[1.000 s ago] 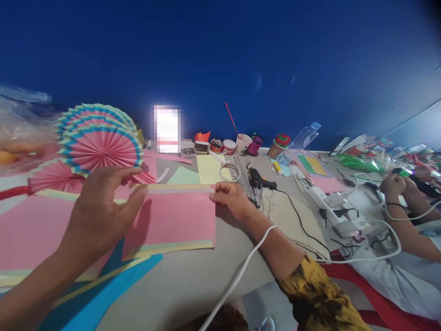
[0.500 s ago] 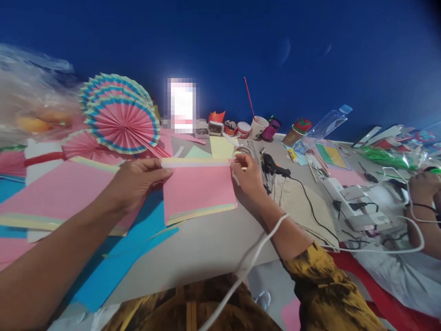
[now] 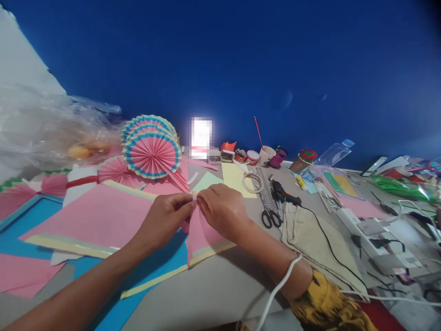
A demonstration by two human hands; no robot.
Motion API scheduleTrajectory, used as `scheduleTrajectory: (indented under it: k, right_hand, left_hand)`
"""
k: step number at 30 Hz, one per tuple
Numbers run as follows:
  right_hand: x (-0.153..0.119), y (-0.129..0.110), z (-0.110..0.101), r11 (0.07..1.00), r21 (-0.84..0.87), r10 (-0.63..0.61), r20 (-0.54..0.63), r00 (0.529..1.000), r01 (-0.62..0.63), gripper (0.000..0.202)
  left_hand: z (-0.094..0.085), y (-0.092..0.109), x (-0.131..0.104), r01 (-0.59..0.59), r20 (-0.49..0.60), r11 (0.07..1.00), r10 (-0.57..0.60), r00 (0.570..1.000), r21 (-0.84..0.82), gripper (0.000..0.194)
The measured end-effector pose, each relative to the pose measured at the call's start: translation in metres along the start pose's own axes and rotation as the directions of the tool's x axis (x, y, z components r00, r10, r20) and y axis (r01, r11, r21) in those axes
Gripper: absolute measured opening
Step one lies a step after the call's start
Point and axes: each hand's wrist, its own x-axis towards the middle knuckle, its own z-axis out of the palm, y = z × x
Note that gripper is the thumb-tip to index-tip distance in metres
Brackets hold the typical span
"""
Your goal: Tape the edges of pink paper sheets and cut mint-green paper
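My left hand [image 3: 167, 216] pinches the upper left corner of a pink sheet of paper [image 3: 203, 236] between thumb and fingers. Close beside it, my right hand [image 3: 222, 209] bends over the sheet's top edge, fingertips pressed together on the same corner. A small pale strip end shows between the two hands. Along the sheet's lower edge runs a yellow strip [image 3: 215, 249]. My right hand hides much of the upper part of the sheet. A roll of tape [image 3: 244, 183] lies on the table just beyond my right hand.
Larger pink paper [image 3: 99, 216] and blue paper [image 3: 155, 266] lie to the left, with folded paper rosettes [image 3: 151, 154] behind. Scissors [image 3: 271, 218], a metal ruler [image 3: 265, 188] and a black glue gun [image 3: 284, 194] lie right. A cloth [image 3: 317, 243] and power strip [image 3: 379, 243] are further right.
My right hand has moved left along the sheet's top edge to meet my left hand at the corner. The tape roll now shows apart from the hand. The view has shifted.
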Motion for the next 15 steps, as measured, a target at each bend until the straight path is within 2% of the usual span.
scheduleTrajectory:
  k: [9, 15]
  right_hand:
    - [-0.008, 0.003, 0.011, 0.998, 0.034, -0.044, -0.052, 0.998, 0.046, 0.028]
    - [-0.009, 0.005, 0.015, 0.994, 0.022, -0.101, -0.069, 0.993, 0.102, 0.028]
  left_hand:
    - [-0.001, 0.008, -0.002, 0.064, -0.005, 0.997, -0.065, 0.998, -0.046, 0.029]
    - [0.001, 0.005, -0.002, -0.022, -0.018, 0.998, 0.023, 1.0, 0.064, 0.03]
